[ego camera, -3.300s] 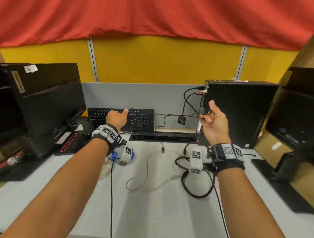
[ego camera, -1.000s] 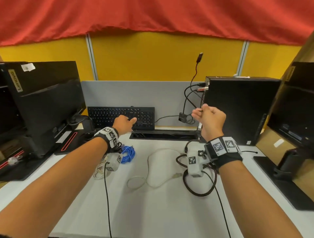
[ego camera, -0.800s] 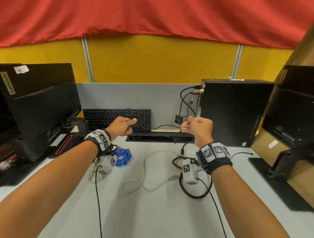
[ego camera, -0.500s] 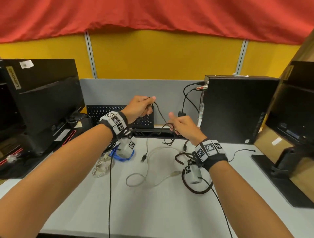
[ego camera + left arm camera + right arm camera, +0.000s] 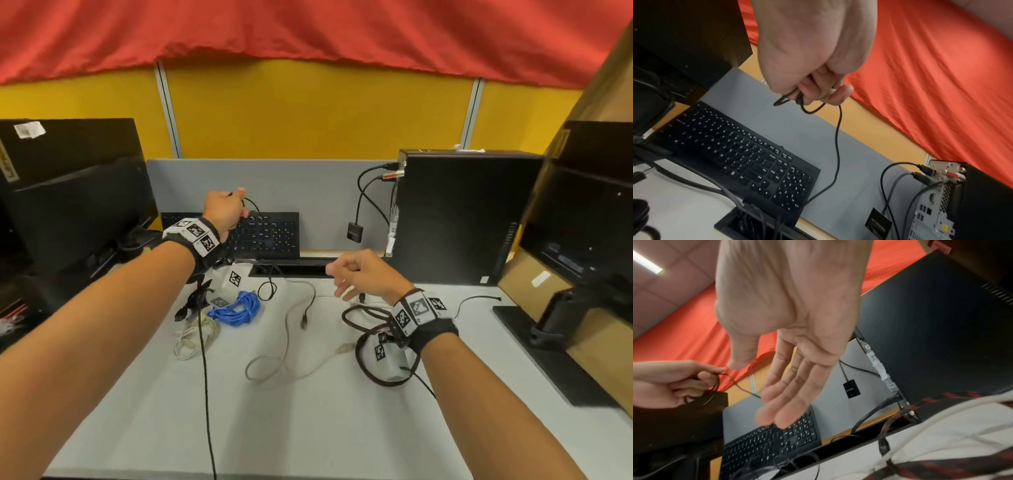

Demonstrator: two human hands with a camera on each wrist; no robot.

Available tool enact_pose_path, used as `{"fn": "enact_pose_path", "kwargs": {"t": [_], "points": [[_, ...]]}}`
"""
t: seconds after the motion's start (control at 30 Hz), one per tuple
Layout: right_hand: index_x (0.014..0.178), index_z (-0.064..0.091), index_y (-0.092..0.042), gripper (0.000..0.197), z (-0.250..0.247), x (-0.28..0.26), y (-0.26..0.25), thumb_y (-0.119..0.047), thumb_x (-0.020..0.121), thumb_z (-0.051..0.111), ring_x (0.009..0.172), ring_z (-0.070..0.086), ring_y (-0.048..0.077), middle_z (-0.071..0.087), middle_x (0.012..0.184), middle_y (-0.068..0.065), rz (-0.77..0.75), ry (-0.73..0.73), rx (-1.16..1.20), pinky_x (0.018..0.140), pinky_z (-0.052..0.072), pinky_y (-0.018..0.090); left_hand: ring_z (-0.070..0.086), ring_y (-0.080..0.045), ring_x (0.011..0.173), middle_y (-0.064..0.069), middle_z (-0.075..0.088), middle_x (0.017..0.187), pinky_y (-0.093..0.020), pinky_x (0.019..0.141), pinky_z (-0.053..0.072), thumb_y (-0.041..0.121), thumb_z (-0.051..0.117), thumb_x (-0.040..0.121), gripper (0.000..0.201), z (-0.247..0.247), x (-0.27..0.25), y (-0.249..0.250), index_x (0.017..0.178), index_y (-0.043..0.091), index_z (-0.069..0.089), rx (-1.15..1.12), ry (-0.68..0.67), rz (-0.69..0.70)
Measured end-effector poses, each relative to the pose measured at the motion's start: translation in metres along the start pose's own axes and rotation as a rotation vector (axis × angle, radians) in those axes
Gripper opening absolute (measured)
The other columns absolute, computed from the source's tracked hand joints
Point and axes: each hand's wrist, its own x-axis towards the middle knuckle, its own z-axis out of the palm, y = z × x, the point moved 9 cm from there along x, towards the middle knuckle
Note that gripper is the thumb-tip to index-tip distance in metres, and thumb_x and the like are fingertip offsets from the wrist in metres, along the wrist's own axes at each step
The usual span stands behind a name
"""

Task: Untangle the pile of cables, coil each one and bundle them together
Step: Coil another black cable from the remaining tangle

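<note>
My left hand [image 5: 235, 206] is raised in front of the keyboard and grips small loops of a thin black cable [image 5: 253, 206]. In the left wrist view the fingers [image 5: 818, 95] curl round those loops, and the cable's tail [image 5: 837, 146] hangs down toward the desk. My right hand [image 5: 337, 281] hovers lower, to the right, open with relaxed fingers [image 5: 785, 395] and holding nothing. On the desk lie a coiled blue cable [image 5: 236, 309], a white coiled cable [image 5: 193, 339], a loose grey cable [image 5: 287, 346] and a dark braided cable [image 5: 360, 346].
A black keyboard [image 5: 270, 234] leans against the grey partition [image 5: 308, 185] behind a cable slot [image 5: 294, 270]. A black PC tower [image 5: 459, 219] with plugged-in leads stands at the right. Monitors flank both sides [image 5: 75, 192] [image 5: 582, 212]. A short black cable [image 5: 479, 301] lies at the right.
My right hand let go of the thin black cable and dropped away to the right, open. My left hand kept the gathered loops and moved up and left.
</note>
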Motion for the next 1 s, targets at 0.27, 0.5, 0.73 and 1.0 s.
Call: {"fn": "enact_pose_path", "kwargs": {"t": [0.27,0.5,0.73,1.0], "points": [[0.124,0.061,-0.01,0.046,0.047,0.028,0.021,-0.038,0.091,0.075,0.091,0.074,0.021,0.072,0.11,0.012,0.142,-0.045,-0.226,0.075,0.064,0.035,0.034,-0.005,0.032,-0.004,0.057,0.059,-0.018,0.034,0.025,0.027,0.051,0.105,0.022,0.035,-0.022,0.016,0.09,0.012,0.058,-0.077,-0.171,0.014],[0.106,0.069,-0.002,0.027,0.021,0.049,0.022,-0.025,0.093,0.073,0.091,0.071,0.032,0.071,0.098,0.02,0.049,0.377,-0.029,0.076,0.059,0.041,0.025,-0.006,0.035,0.005,0.051,0.049,-0.018,0.035,0.022,0.03,0.051,0.105,0.011,0.049,-0.029,0.077,0.107,0.019,0.054,-0.216,-0.332,0.06],[0.104,0.065,-0.006,0.043,-0.017,0.034,0.054,-0.033,0.079,0.087,0.096,0.062,0.024,0.063,0.09,0.001,0.154,0.704,0.152,0.09,0.053,0.038,0.024,-0.005,0.031,0.007,0.05,0.045,-0.019,0.034,0.019,0.02,0.043,0.107,0.016,0.003,-0.01,0.075,0.095,0.023,0.053,-0.211,-0.126,0.022],[0.108,0.062,-0.012,0.014,-0.052,0.033,0.022,-0.013,0.094,0.06,0.089,0.067,0.033,0.069,0.097,0.011,0.113,0.577,-0.813,0.068,0.045,0.034,0.027,-0.008,0.042,-0.001,0.049,0.066,-0.019,0.035,0.023,0.013,0.042,0.104,0.016,-0.052,0.01,0.0,0.111,0.016,0.056,-0.166,0.073,-0.125]]}}
